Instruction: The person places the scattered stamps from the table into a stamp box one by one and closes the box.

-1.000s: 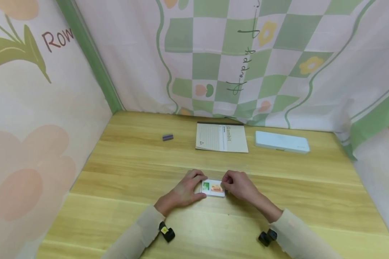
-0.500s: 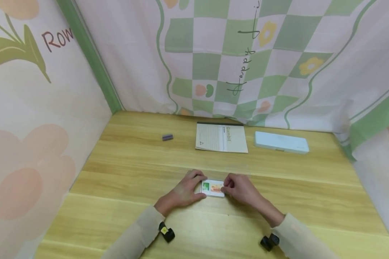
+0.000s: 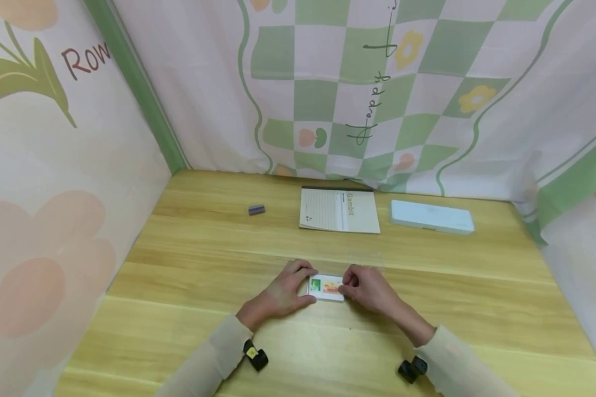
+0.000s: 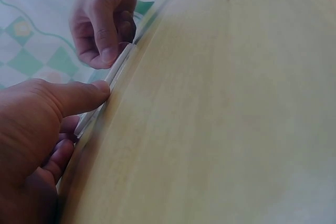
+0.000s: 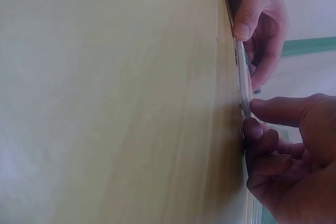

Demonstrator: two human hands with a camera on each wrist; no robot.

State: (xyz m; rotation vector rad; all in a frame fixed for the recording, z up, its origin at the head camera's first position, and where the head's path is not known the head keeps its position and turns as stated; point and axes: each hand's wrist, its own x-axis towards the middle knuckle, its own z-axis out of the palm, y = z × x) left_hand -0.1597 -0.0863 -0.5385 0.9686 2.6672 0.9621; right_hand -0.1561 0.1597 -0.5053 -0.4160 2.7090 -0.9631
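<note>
1. Far left: a white wall cloth printed with pale flowers and the letters "Row" hung beside the wood-grain bench.
2. The person's left forearm, in a beige sleeve, bore a black wrist device with a yellow mark.
3. A small purple-and-grey block lay towards the back of the bench, well apart from both hands.
4. The left hand was clamped on the left end of a white picture card: thumb at the near edge, forefinger at the far edge.
5. The card was located between the two hands, at mid-bench, lying level with its printed face up. A green picture stood at its left, an orange one at its right. Whether its whole underside touched the bench could not be told.
6. Behind the card lay a notebook marked "Gambit", dark along its back edge.
7. The right hand was clamped on the card's right end, thumb and fingertip pinching it, the other fingers curled.
8. A green-and-white checked curtain with flowers and the word "Happy" hung along the back.
9. A pale blue pencil case rested right of the notebook, just apart from it.
</note>
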